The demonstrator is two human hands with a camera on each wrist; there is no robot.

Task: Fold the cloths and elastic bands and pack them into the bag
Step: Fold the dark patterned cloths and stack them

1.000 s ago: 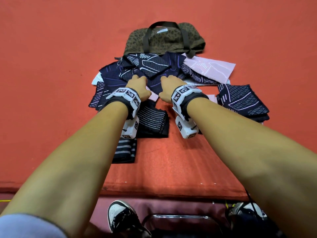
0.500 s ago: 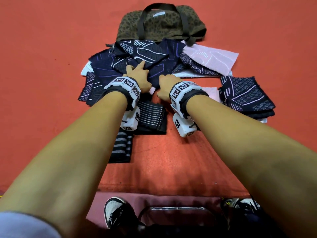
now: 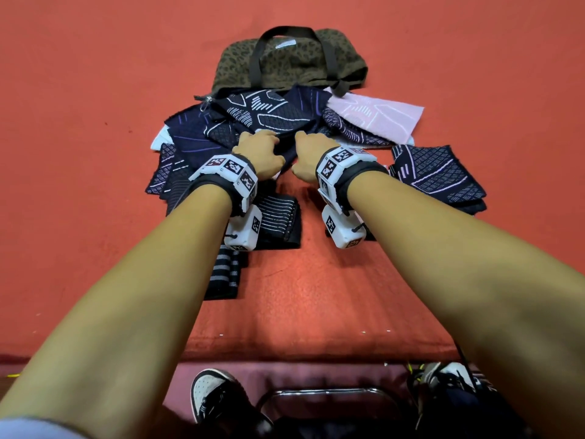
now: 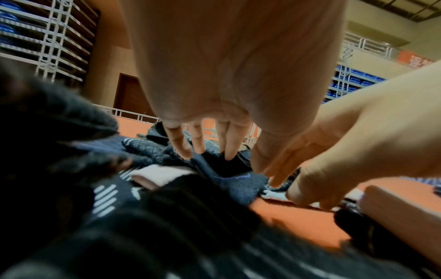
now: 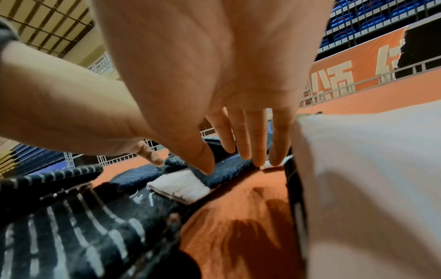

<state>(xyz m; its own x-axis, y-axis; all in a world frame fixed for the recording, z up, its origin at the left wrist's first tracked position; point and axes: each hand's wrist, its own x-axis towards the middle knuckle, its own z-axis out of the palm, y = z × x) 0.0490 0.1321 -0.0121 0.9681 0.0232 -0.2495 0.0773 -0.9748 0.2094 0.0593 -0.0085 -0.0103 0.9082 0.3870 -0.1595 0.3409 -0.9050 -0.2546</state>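
I have both hands down on the pile of cloths (image 3: pixel 240 128) in the middle of the orange bench (image 3: pixel 95 153). My left hand (image 3: pixel 258 152) and right hand (image 3: pixel 311 153) sit close together, a narrow gap between them, on the near edge of a dark navy cloth (image 3: pixel 286 153). The head view suggests curled fingers, but both wrist views show them fairly straight, with the fingertips (image 4: pixel 186 152) pressed down onto the fabric; I would not call it a pinch. I judge they are placed side by side like this to pin or gather one edge so a single cloth can be separated from the heap and folded.

The cloths are dark navy knit with white and purple line patterns, overlapping loosely and unfolded; a pale pink one (image 3: pixel 376 117) lies at the far right. A stack of cloths (image 3: pixel 438 177) to my right looks already folded. Striped elastic bands (image 3: pixel 278 221) lie just below my wrists. The bag (image 3: pixel 288 63), olive with a leopard print and dark handles, lies flat beyond the pile, touching its far edge, with nothing visibly packed.
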